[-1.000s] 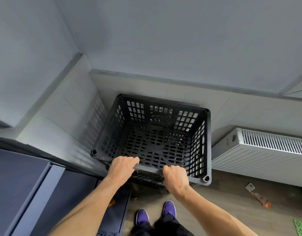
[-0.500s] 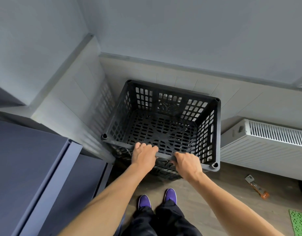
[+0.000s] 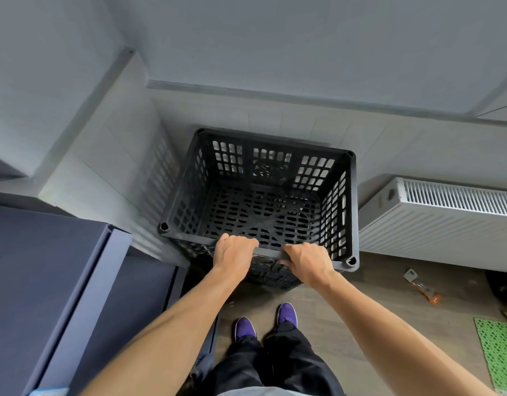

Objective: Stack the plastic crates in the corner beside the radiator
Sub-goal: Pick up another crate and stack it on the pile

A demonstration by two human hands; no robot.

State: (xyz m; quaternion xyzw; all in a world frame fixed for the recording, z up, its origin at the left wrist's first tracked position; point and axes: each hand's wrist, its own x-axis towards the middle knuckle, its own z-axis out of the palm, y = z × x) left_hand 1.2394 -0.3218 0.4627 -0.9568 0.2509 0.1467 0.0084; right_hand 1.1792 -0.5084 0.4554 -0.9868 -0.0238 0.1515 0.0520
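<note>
From the head view we look down into a corner where two pale grey walls meet, and there we find the upper black crate [image 3: 353, 207], open side up, its lattice floor and slotted walls showing plainly. It sits close against the left wall and the far wall, with the white radiator [image 3: 435, 224] just beside it on the right. Below its near wall we make out a second black crate [image 3: 271, 277] on the wooden floor [image 3: 346, 310], directly underneath; we cannot tell whether the upper one is fully seated on it. The left hand [image 3: 235, 252] grips the near rim of the upper crate left of its middle, fingers curled over the edge into the crate. The right hand [image 3: 308, 260] grips the same rim just to the right, fingers wrapped over the edge and the thumb on the outer face. The two hands are close together but apart, and both forearms reach in from the near edge. Nearest to us we see two purple shoes [image 3: 286, 312] and dark trousers. To the left stands a dark blue cabinet [image 3: 46, 281]. On the floor to the right, near the radiator, lies an orange-handled tool [image 3: 422, 287], and nearer to us a green perforated mat [image 3: 498, 347] at the right edge.
</note>
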